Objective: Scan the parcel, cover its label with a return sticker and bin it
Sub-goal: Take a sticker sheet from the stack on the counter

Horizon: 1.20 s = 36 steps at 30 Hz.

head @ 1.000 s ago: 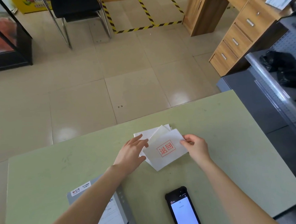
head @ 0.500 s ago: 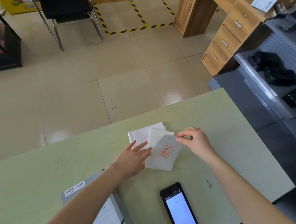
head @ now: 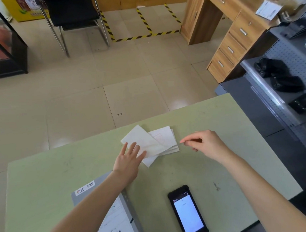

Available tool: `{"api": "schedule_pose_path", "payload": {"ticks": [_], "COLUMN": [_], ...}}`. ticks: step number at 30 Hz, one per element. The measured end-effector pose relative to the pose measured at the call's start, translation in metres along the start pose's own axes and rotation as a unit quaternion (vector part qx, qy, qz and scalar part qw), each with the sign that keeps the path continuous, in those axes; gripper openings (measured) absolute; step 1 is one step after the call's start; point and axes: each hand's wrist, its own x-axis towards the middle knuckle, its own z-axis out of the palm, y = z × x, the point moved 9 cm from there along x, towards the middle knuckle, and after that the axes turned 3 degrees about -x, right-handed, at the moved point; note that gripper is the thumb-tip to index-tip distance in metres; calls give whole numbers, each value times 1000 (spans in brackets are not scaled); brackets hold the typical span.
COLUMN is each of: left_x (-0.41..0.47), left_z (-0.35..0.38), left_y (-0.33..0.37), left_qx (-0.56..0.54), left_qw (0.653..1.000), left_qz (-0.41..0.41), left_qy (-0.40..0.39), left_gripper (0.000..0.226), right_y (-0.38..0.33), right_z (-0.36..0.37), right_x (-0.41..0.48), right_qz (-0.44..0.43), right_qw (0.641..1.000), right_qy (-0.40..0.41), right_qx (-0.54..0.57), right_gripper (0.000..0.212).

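Left hand (head: 129,160) lies flat, fingers spread, on the sticker sheets (head: 151,144) mid-desk (head: 37,184). Right hand (head: 206,144), at 3 o'clock of them, pinches something too thin to identify. Parcel (head: 116,217) lies at 7 o'clock, scanner (head: 188,211) at 5.

left hand (head: 131,158): flat on sticker sheets (head: 157,142), near table's (head: 230,147) far edge
right hand (head: 206,143): fingers pinched, beside sheets
phone (head: 188,211): near edge

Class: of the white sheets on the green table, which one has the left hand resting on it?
The tilted top sheet, lying skewed across the squared stack; the left hand presses its near corner.
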Motion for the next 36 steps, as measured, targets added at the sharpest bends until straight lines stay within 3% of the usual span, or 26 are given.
{"api": "schedule_pose_path", "payload": {"ticks": [6,11,17,22,32,36], "left_x": [0,2,22,44,57,59], "left_z": [2,0,-15,-13,5,7], "left_y": [-2,5,15,20,26,25], "left_qx": [-52,-28,-136,-153,-131,-121], "left_qw": [998,999,991,988,990,990], "left_qz": [-21,-27,-14,-12,-30,-32], "left_qy": [-18,-30,-2,-36,-50,-57], "left_gripper": [69,69,54,68,71,71], "right_y": [22,46,78,107,148,161], "right_z": [3,-7,-4,7,24,35], "right_x": [-11,-10,4,22,26,22], "right_qz": [54,93,162,217,299,324], "right_qw": [998,989,956,949,921,907], "right_qy": [-8,98,187,160,167,164], "right_qx": [-25,57,155,161,188,211], "right_gripper": [17,7,21,48,11,13]}}
